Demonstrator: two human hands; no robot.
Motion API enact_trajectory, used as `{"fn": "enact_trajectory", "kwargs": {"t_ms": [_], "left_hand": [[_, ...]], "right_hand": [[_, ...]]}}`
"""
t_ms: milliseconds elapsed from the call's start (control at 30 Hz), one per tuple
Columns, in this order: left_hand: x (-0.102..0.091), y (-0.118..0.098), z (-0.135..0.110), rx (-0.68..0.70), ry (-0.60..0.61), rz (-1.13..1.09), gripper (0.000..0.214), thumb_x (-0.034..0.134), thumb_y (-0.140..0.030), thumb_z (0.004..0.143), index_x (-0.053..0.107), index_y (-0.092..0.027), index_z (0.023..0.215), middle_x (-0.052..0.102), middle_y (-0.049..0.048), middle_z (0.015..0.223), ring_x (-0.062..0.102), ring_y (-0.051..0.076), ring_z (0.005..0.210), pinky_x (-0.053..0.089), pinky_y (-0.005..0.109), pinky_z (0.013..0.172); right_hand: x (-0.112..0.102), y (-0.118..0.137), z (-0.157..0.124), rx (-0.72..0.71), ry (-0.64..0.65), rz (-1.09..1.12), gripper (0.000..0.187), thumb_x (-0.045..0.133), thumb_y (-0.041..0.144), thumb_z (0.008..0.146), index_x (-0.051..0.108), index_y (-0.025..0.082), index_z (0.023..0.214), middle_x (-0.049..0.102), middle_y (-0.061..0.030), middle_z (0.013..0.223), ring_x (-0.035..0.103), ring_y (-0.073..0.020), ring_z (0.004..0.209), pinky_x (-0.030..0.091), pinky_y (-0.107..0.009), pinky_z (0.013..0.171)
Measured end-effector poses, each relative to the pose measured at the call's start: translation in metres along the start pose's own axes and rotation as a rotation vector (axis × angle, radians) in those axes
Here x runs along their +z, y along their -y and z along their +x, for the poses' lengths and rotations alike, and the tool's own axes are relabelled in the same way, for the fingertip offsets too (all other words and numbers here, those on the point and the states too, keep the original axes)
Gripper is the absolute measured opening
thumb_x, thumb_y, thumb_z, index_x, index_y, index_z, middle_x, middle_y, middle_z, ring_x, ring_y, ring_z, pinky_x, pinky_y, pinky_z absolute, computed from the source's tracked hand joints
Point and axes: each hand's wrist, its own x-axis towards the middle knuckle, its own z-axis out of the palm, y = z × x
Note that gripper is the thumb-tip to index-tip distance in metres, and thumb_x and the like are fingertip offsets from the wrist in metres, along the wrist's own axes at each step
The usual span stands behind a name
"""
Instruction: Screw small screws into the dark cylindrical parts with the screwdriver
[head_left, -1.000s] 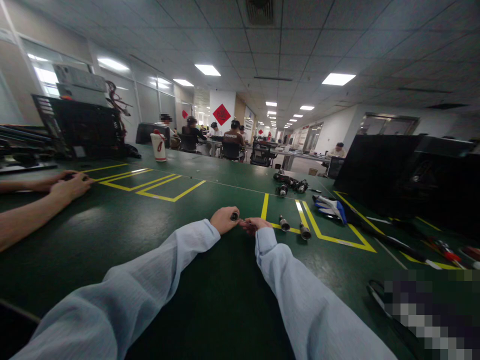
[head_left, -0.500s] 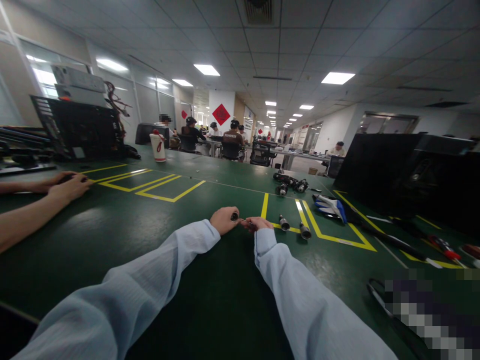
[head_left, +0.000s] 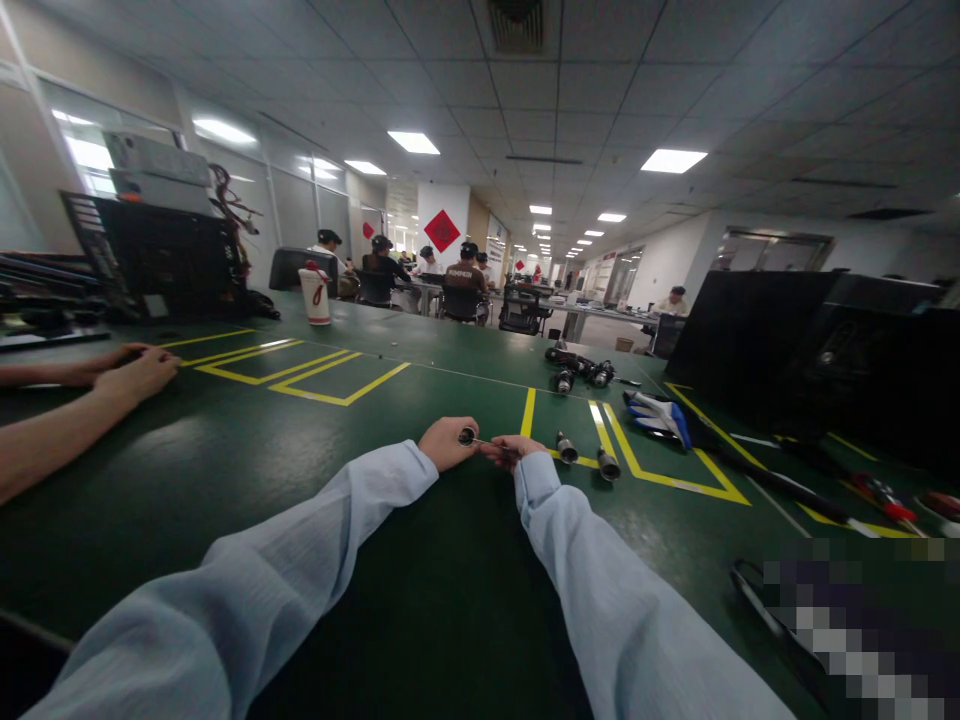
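Both hands were far out on the dark green counter (head_left: 225,470), at the end of two stretched arms in pale blue sleeves. The left hand (head_left: 446,443) was closed into a fist around a small silver metal cylinder (head_left: 466,436), whose round end showed beside the thumb. From this cylinder a thin metal rod (head_left: 486,441) went to the right hand (head_left: 511,450), which pinched it with curled fingers. The two hands were very near to each other, and the held piece lay between them, low over the counter.

Just right of the right hand, two short grey metal cylinders (head_left: 566,448) lay on a yellow tape line (head_left: 529,412). Farther back was a group of dark metal parts (head_left: 577,373), and to the right a pair of blue and white gloves (head_left: 660,415). At the left edge, a co-worker's bare hands (head_left: 139,370) rested on the counter, well apart. A white cup with red print (head_left: 316,293) stood far behind.
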Motion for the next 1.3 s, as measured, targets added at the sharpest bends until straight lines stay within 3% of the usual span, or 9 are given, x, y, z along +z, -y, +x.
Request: {"fn": "enact_trajectory", "kwargs": {"t_ms": [100,267,467,567,800,1000,1300], "left_hand": [[0.001,0.002,0.001,-0.022,-0.020,-0.013,0.014,0.054,-0.029,0.070,0.056,-0.015,0.072,0.061,0.0005,0.065,0.054,0.011,0.060,0.039,0.019,0.055],[0.002,0.002,0.002,-0.061,-0.024,0.026,0.020,0.054,-0.035,0.070,0.056,-0.016,0.073,0.061,0.0015,0.065,0.055,0.013,0.060,0.038,0.021,0.053],[0.000,-0.002,0.000,-0.067,0.016,0.124,0.018,0.053,-0.034,0.070,0.058,-0.019,0.076,0.063,0.0045,0.074,0.057,0.018,0.068,0.038,0.025,0.055],[-0.001,-0.005,-0.001,-0.040,0.045,0.168,0.016,0.052,-0.034,0.071,0.058,-0.020,0.077,0.063,0.0044,0.078,0.058,0.019,0.073,0.038,0.025,0.057],[-0.002,-0.008,-0.002,-0.037,0.082,0.250,0.018,0.051,-0.035,0.072,0.058,-0.021,0.082,0.064,0.0043,0.083,0.059,0.020,0.077,0.039,0.026,0.061],[-0.002,-0.008,-0.002,-0.094,0.090,0.298,0.020,0.051,-0.037,0.073,0.058,-0.021,0.083,0.064,0.0048,0.082,0.059,0.020,0.075,0.039,0.026,0.058],[-0.004,-0.011,-0.003,-0.101,0.091,0.308,0.022,0.049,-0.040,0.074,0.057,-0.021,0.083,0.064,0.0056,0.084,0.059,0.021,0.077,0.039,0.027,0.059]], "right_hand": [[-0.003,-0.006,-0.006,-0.029,0.021,-0.011,0.022,0.047,0.025,0.084,0.054,0.013,0.101,0.058,-0.0064,0.100,0.058,-0.0163,0.085,0.048,-0.034,0.072],[-0.008,-0.020,-0.020,-0.302,0.007,-0.015,0.015,0.048,0.016,0.073,0.062,0.018,0.068,0.068,-0.0012,0.069,0.063,-0.0158,0.072,0.046,-0.025,0.061],[-0.003,-0.023,-0.025,-0.506,-0.078,-0.161,0.007,0.060,0.022,0.055,0.066,0.021,0.057,0.067,0.0020,0.061,0.059,-0.0198,0.078,0.044,-0.028,0.074],[0.001,-0.024,-0.026,-0.515,-0.104,-0.188,0.007,0.059,0.022,0.053,0.066,0.022,0.054,0.066,0.0028,0.059,0.059,-0.0200,0.077,0.044,-0.029,0.075],[-0.001,-0.021,-0.031,-0.443,-0.071,-0.046,0.014,0.050,0.018,0.057,0.062,0.022,0.052,0.066,0.0017,0.051,0.063,-0.0180,0.059,0.048,-0.026,0.056],[0.002,-0.023,-0.029,-0.461,-0.045,0.028,0.010,0.053,0.016,0.054,0.063,0.019,0.052,0.066,0.0008,0.052,0.064,-0.0188,0.063,0.049,-0.028,0.067],[0.002,-0.022,-0.032,-0.466,-0.038,0.071,0.012,0.053,0.015,0.054,0.063,0.019,0.051,0.066,0.0001,0.050,0.064,-0.0191,0.060,0.050,-0.029,0.065]]}}
